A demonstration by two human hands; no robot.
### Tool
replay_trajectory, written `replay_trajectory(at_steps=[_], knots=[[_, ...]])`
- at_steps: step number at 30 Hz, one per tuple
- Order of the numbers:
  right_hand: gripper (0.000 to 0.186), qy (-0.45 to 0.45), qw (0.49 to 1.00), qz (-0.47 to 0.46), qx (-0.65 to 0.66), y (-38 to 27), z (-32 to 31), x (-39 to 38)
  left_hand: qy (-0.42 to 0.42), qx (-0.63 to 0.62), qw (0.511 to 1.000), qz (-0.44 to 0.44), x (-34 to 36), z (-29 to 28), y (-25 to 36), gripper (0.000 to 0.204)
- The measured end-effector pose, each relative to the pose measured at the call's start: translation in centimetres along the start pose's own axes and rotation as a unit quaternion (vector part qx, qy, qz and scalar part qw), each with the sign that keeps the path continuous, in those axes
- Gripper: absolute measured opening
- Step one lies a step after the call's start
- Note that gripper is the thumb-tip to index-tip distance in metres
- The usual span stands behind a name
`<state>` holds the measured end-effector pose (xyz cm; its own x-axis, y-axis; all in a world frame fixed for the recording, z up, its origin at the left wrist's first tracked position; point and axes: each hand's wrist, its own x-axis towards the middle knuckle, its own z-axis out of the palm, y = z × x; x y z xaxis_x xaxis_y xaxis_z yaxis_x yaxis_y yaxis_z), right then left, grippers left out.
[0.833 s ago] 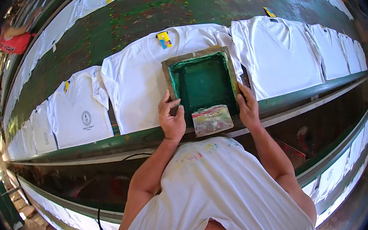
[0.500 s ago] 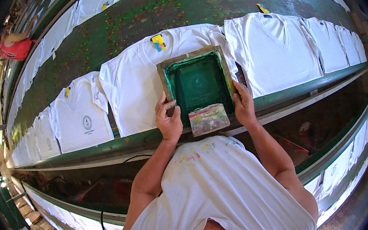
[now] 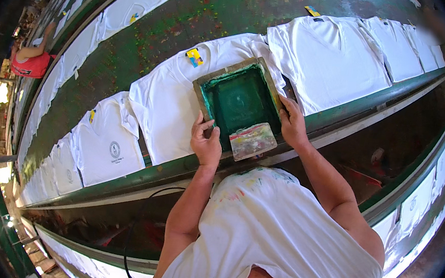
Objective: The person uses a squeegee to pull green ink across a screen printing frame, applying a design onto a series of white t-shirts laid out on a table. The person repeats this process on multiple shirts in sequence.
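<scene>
Between my hands is a square screen printing frame point(image 3: 200, 95) with wooden sides and green mesh. My left hand point(image 3: 206, 144) grips its left side near the lower corner, thumb and fingers apart around the edge. On the opposite side my right hand point(image 3: 292, 123) is closed on the lower right edge. A paint-stained squeegee point(image 3: 253, 141) leans inside the frame's near end. Beneath the frame lies a white T-shirt point(image 3: 164, 106) with a yellow and blue tag point(image 3: 194, 57) at its neck; the frame covers part of its front.
White shirts lie along the long green table point(image 3: 180, 22); a left one point(image 3: 107, 138) bears a round dark print, a right one point(image 3: 331, 64) looks plain. A black cable point(image 3: 130, 237) hangs near my left arm. Another person in red point(image 3: 30, 66) works far left.
The view has shifted slightly, so the shirts and table appear a little to the right at the left side. Both hands keep their hold, and the frame stays over the same shirt.
</scene>
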<state>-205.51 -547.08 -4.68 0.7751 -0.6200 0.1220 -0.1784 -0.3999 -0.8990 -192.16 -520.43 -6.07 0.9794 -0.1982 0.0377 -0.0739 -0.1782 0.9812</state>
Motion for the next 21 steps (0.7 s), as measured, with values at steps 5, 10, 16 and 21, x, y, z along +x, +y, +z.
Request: replay_trajectory(at_steps=[5,10,16,21], knots=[[0.043,0.013,0.998,0.039,0.042,-1.6,-1.3,-0.1,0.020,-0.004,0.999,0.034,0.2,0.3,-0.7,0.025],[0.047,-0.098,0.967,-0.207,-0.111,-6.9,-3.3,-3.5,0.017,0.048,0.997,0.050,0.5,0.5,-1.3,0.030],[0.054,-0.240,0.893,-0.261,-0.277,-12.0,-3.0,-6.4,0.016,0.109,0.986,0.125,0.9,0.5,-1.5,0.054],[0.048,-0.239,0.870,-0.277,-0.331,-11.8,-2.0,-5.0,-0.043,0.189,0.960,0.202,1.4,-1.3,0.5,0.061]])
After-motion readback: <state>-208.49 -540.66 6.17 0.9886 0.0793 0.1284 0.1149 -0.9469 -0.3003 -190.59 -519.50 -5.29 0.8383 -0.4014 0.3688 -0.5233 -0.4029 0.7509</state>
